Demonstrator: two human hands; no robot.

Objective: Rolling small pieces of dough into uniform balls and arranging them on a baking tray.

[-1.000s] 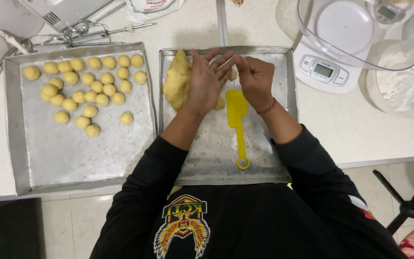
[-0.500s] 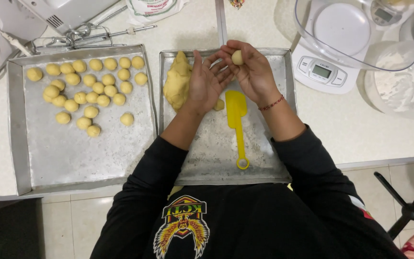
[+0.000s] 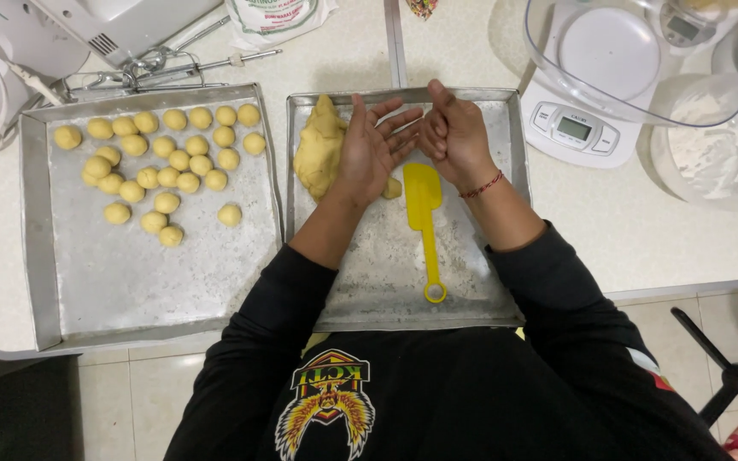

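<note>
Nearest the camera is the person's black sweatshirt (image 3: 437, 401), both sleeves reaching forward over a metal tray (image 3: 480, 290). On that tray a yellow spatula (image 3: 424, 222) lies flat, handle toward the person and blade toward the hands, set where either hand could take it up.

Above the blade, the left hand (image 3: 373, 154) is open, fingers spread and palm turned toward the other hand; it holds nothing that shows. The right hand (image 3: 454, 137) is curled with fingers bent against the palm and thumb up; whether a bit of dough sits inside it cannot be told. The two hands are close together, nearly touching, as for rolling between the palms.

Just beside the left hand, a dough lump (image 3: 318, 149) rests on the tray's far left part, close enough to pinch from. A small dough piece (image 3: 393, 188) lies by the left wrist.

To the left a second tray (image 3: 138, 290) holds many dough balls (image 3: 160, 166), bunched in rough rows at its far end, the near part bare.

Further off on the pale counter (image 3: 634, 230) stand a white scale (image 3: 578, 128), a clear bowl (image 3: 642, 51) over it, and a flour bowl (image 3: 711, 154) to the right. A white mixer (image 3: 87, 34) with beaters sits at the far left, a bag (image 3: 279, 17) behind the trays. Below the counter edge, pale floor tiles and a black chair base (image 3: 732, 367) show.
</note>
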